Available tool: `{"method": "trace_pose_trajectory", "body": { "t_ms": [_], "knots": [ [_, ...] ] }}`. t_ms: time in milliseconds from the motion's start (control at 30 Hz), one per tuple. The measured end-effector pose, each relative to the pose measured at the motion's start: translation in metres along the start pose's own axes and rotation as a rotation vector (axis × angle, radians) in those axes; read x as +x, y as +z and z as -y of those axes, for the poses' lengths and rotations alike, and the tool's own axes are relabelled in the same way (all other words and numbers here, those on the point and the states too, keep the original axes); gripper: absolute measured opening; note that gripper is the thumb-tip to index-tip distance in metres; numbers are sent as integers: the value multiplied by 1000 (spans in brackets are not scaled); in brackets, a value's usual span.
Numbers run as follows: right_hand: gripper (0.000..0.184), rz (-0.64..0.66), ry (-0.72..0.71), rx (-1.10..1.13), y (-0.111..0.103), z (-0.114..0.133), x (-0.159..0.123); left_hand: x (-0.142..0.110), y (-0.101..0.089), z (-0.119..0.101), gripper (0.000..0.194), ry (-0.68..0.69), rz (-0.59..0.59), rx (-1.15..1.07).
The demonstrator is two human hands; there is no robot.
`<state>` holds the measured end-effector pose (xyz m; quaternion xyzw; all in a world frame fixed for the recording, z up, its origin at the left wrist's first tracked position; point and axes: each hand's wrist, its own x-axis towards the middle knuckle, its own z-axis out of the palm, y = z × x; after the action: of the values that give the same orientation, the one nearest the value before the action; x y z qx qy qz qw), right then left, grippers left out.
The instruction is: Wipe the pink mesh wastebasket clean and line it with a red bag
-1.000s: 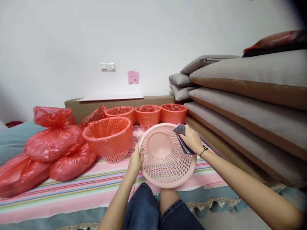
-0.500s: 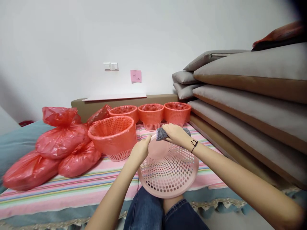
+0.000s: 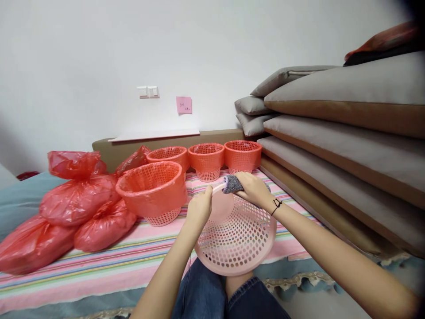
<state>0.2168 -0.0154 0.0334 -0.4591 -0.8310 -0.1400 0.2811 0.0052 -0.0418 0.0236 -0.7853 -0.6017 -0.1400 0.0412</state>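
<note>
A pink note [image 3: 183, 105] on the white wall [image 3: 212, 53] carried handwriting: its upper line looked like "3+1", though the middle sign was hard to make out, and the lower line was too small to read. Two white switches [image 3: 148, 92] sat side by side near the note. Five baskets showed in all — one bare pink basket [image 3: 237, 241] in the hands, and four lined baskets [image 3: 152, 195] with red plastic over their rims, one in front at the left and three in a row behind. The bare basket was tilted over the lap, its open side turned towards the person. The left hand [image 3: 200, 206] had its rim pinched narrowly between thumb and fingers; the right hand [image 3: 253, 189] was closed around one grey cloth [image 3: 233, 184], pressing it on the far rim, just beside the left hand. One black band [image 3: 276, 204] circled the right wrist. At least four red plastic bags [image 3: 78, 199] were piled at the left, on or beside a striped sheet [image 3: 109, 266]. At the right rose a stack — three large grey-and-brown cushions [image 3: 345, 93], with three smaller grey cushions [image 3: 251, 105] around its upper far end.
</note>
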Motion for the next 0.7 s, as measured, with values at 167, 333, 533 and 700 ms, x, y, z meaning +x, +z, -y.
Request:
{"method": "trace_pose_trajectory", "body": {
  "t_ms": [167,333,533,700],
  "knots": [
    [31,-102,262,89,15,-20,-18,3,1,11,28,-109,-44,-20],
    [42,-181,745,446,57,-26,-58,-1,10,45,24,-338,-186,-83],
    [42,-399,1110,584,105,19,-115,-19,23,47,17,-402,-238,-152],
    [34,-347,914,556,82,-3,-105,-32,28,50,21,-391,-170,-202]
  ]
}}
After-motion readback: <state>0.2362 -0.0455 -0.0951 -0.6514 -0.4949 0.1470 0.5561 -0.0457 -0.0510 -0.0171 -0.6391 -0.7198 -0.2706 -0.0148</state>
